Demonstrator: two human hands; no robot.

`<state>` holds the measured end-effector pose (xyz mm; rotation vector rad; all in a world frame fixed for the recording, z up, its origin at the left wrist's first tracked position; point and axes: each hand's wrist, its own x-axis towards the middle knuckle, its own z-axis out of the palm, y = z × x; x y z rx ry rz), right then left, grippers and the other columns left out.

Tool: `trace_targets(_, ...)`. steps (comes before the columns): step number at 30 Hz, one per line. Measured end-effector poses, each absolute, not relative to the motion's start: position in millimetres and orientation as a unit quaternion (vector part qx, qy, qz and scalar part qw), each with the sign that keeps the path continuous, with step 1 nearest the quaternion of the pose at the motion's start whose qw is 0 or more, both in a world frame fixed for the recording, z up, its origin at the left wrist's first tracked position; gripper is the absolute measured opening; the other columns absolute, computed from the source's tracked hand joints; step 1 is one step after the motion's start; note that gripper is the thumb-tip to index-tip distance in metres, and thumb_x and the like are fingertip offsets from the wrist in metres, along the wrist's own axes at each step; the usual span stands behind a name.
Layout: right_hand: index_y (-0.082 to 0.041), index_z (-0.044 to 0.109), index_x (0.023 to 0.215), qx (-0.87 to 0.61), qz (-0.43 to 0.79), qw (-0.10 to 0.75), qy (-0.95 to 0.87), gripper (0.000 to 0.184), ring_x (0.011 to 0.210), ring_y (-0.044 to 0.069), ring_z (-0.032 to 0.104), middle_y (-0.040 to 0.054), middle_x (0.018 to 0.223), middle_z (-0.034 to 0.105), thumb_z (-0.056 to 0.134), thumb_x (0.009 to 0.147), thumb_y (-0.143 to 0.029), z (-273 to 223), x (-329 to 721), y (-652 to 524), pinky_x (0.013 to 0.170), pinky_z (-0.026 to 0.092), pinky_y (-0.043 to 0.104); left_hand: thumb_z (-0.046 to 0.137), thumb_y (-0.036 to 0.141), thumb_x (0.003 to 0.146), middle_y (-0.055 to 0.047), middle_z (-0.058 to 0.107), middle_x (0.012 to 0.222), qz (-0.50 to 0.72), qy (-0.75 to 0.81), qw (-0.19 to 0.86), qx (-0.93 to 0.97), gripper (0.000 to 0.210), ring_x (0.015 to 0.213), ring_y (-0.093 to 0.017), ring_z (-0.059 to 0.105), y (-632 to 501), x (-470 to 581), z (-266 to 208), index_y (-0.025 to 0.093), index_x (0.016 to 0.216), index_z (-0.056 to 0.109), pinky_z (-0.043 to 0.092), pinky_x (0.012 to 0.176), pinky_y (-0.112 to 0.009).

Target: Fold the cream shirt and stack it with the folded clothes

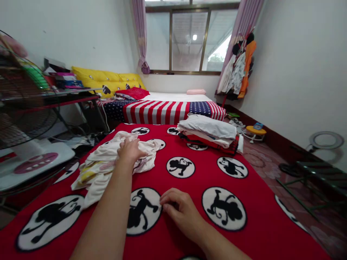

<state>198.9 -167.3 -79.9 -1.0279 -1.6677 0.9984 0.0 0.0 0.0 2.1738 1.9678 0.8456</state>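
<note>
A crumpled white shirt-like garment (105, 173) with a yellow and pinkish print lies on the left part of a red bedspread (189, 238). On top of its upper part rests my left hand (130, 150), thumb spread away to the right and fingers partly hidden from me. My right hand (180, 209) is low over the bedspread near the middle, its fingers loosely bent with a gap to the thumb, holding nothing. Farther back on the right sits a pile of folded clothes (208, 130), light grey on top with red and dark cloth beneath.
A second bed with a striped, starred cover (159, 111) stands under the window. At the left are a fan (35, 159) and a cluttered desk (70, 94). Clothes (238, 72) hang at the back right; a yellow stool (256, 130) and dark bench (322, 173) stand right.
</note>
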Motion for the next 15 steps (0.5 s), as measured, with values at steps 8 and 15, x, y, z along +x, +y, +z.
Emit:
trace_targets(8,-0.019,0.070,0.079,-0.423,0.408,0.449,-0.673,0.025,0.084,0.014,0.061,0.0024,0.086,0.067,0.055,0.073,0.000,-81,199,-167,0.078,0.046,0.026,0.057,0.045,0.077,-0.008,0.071,0.091,0.251,0.715,0.038,0.651,0.033,0.096,-0.034,0.060,6,-8,-15,0.020,0.093,0.072,0.044,0.077,-0.044)
trace_targets(15,-0.024,0.056,0.114,-0.413,0.522,0.530,-0.525,0.034,0.073,0.014,0.064,0.0068,0.111,0.061,0.061,0.080,-0.027,-82,201,-162,0.053,0.047,0.022,0.060,0.036,0.080,-0.007,0.072,0.094,0.582,0.525,0.105,0.612,0.034,0.079,-0.021,0.065,-40,43,57,0.018,0.107,0.071,0.049,0.067,-0.028)
